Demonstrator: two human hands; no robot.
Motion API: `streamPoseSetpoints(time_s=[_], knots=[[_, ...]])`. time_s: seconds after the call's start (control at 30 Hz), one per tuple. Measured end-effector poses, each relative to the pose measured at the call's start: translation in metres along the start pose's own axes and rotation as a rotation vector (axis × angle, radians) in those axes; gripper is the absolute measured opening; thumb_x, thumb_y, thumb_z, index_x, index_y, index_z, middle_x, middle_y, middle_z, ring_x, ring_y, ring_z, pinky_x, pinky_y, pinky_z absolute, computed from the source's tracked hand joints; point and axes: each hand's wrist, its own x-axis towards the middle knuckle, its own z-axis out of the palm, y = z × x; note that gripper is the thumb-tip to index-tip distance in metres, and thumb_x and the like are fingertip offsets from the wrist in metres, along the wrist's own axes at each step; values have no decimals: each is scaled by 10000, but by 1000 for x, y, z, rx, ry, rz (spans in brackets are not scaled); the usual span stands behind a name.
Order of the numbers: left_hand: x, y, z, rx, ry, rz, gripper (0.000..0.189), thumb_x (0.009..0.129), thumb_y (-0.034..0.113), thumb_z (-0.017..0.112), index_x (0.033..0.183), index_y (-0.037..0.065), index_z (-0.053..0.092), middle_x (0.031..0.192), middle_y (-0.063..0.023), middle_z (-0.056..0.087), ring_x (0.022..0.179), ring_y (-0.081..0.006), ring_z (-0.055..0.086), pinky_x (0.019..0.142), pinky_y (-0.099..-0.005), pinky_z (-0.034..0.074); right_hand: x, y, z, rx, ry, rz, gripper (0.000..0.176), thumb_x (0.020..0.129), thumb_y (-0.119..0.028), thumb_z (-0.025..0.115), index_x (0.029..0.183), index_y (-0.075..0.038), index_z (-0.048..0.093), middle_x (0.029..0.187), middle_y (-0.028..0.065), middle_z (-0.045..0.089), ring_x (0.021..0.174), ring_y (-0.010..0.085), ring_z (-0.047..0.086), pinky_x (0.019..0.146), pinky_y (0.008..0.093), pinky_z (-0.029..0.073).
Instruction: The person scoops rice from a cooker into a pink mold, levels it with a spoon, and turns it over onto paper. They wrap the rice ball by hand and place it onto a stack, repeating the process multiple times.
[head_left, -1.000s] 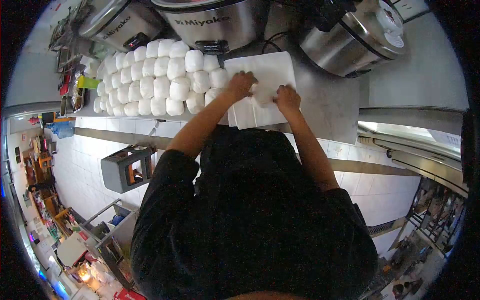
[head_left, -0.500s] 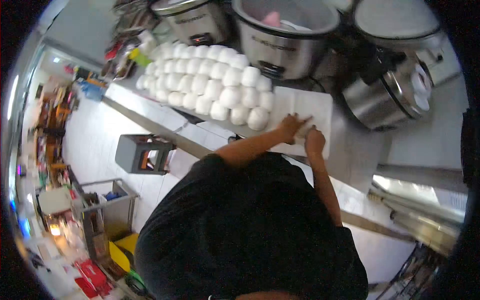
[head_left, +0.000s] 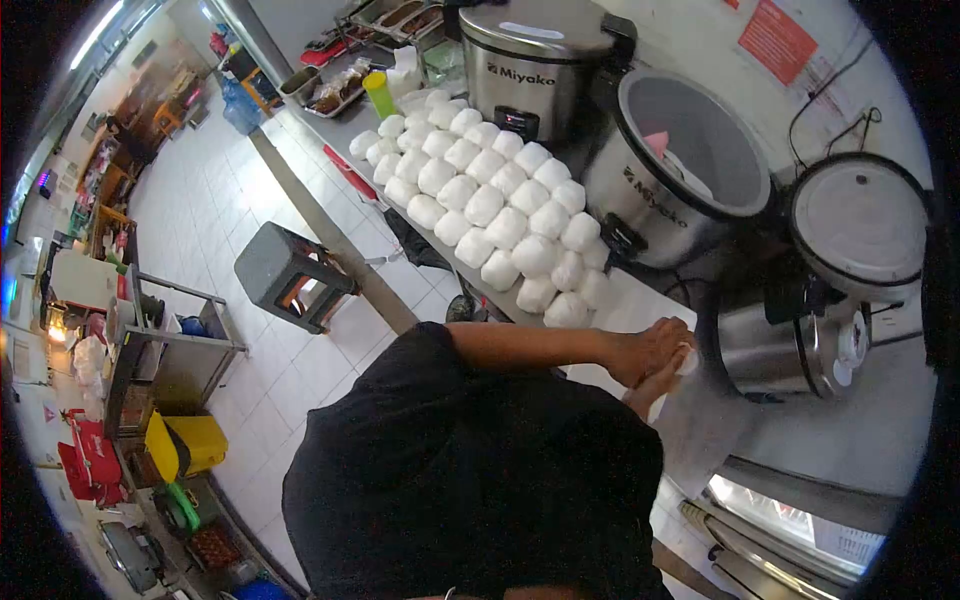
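My left hand is closed, lying across and against my right hand over the right part of a pale sheet stack. Underneath, my right hand is largely covered, with its fingers curled. A white wrapped bundle pokes out at the far side of both hands, gripped between them. To the left, several rounded white wrapped bundles sit in close rows, piled up along the counter.
Behind the bundles stand a lidded rice cooker and an open rice cooker with something pink inside. Another steel cooker is at the right. A green cup stands at the far end. A grey stool is on the floor.
The view has turned and shifted. My hands, earlier spread flat and pressing on the pale sheet, have come together and closed around a white bundle.
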Motion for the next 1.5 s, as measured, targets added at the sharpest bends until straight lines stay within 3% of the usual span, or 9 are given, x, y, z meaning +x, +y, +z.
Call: streamPoseSetpoints(time_s=[0.17,0.33,0.5,0.67,0.73,0.87,1.0,1.13,1.5], knots=[[-7,21,-100,-604,158,-127,681,709,290,748,1248,35,419,1184,-139,441,1213,-294,378,1010,-400,336,-1,-44,100,-119,-214,-156,325,846,-111,715,1092,54,583,962,94,647,824,191,643,754,348,551],[-87,12,-181,-72,543,-313,717,782,286,762,1338,51,374,1250,-136,453,1222,-265,433,1044,-395,337,-12,-15,230,-839,-237,-766,469,697,-118,845,1077,47,625,1077,160,664,909,212,644,813,348,552],[-151,-15,-229,-176,774,-563,642,857,300,718,1319,39,357,1244,-154,460,1175,-253,477,982,-369,395,-28,89,284,-772,-634,-442,577,722,-185,814,1143,-5,462,1113,143,538,1028,284,579,884,407,491],[-215,-63,-287,-268,932,-819,722,825,357,726,1323,10,335,1172,-215,520,1103,-321,537,917,-394,436,-71,66,390,-1027,-1002,-376,651,750,-65,730,1282,-29,356,1167,153,507,1059,289,550,945,409,433],[-245,-94,-320,309,971,-865,731,794,356,750,1308,11,363,1149,-246,549,1066,-371,571,892,-425,459,-73,57,414,-877,-970,-418,640,782,-110,699,1321,-10,368,1208,152,484,1078,297,526,981,426,407],[-312,-125,-411,742,940,-1213,720,767,446,752,1259,39,419,1022,-225,635,930,-405,629,803,-473,490,-70,-49,426,-1061,-899,-715,491,836,-214,638,1234,-6,440,1164,128,493,1046,272,500,970,419,403],[-372,-170,-435,861,542,-1310,809,761,563,716,1328,83,395,1110,-285,602,1025,-446,590,890,-510,455,-68,-138,430,-741,-1134,-816,448,847,-218,628,1204,-8,457,1131,118,507,1016,257,507,943,403,408],[-382,-195,-448,614,422,-1522,867,803,619,630,1385,49,334,1172,-333,566,1115,-489,542,948,-529,418,-71,-173,446,-513,-1298,-762,406,859,-221,619,1173,-10,473,1099,108,521,986,242,513,915,386,412],[-388,-199,-454,538,358,-1311,779,808,505,701,1339,32,384,1148,-318,583,1086,-459,567,918,-474,453,-52,-185,431,-543,-1231,-687,303,889,-231,594,1090,-16,519,1011,81,560,904,200,530,840,342,423]])
